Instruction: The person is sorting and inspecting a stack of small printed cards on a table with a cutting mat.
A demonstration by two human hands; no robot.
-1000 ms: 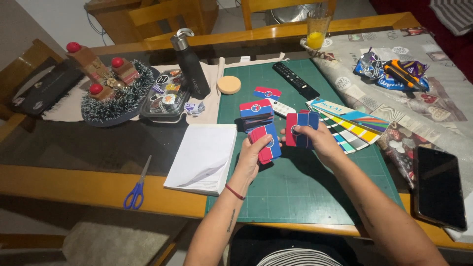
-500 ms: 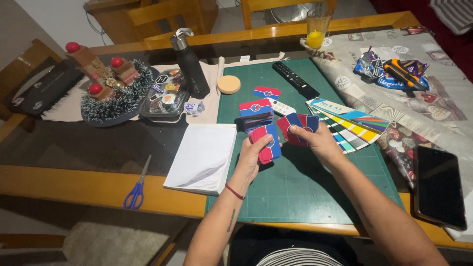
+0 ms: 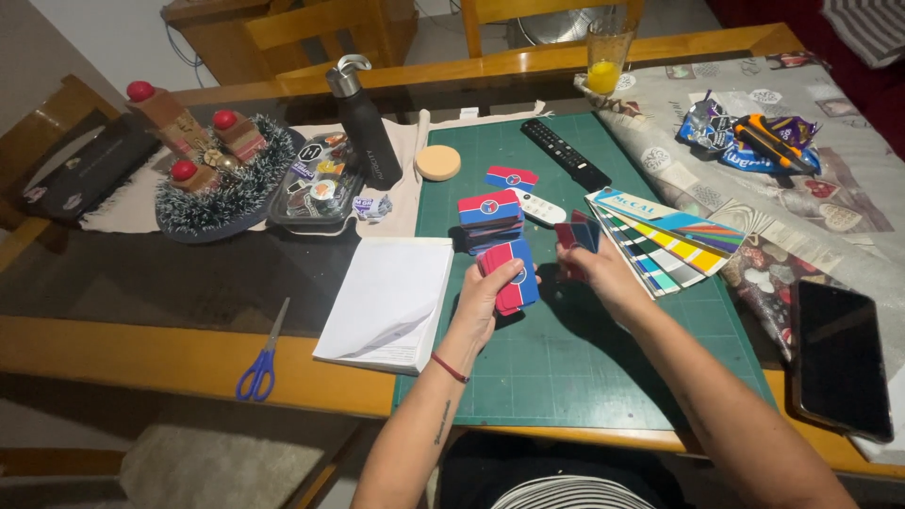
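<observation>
— Holding what, are the hands seen?
— A stack of cards [image 3: 509,275] is gripped by the left hand [image 3: 485,297]; few cards [image 3: 577,236] are pinched by the right hand [image 3: 603,269], over the green mat [image 3: 566,368], near its middle.

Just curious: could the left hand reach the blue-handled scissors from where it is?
Probably yes. The blue-handled scissors lie on the wooden table edge with only the white paper pad between, but the left hand is full of red-and-blue cards.

A wooden-framed glass table [image 3: 141,283] bears a green cutting mat [image 3: 584,358], white notepad [image 3: 386,302], blue scissors [image 3: 262,356] and phone [image 3: 839,358].
</observation>
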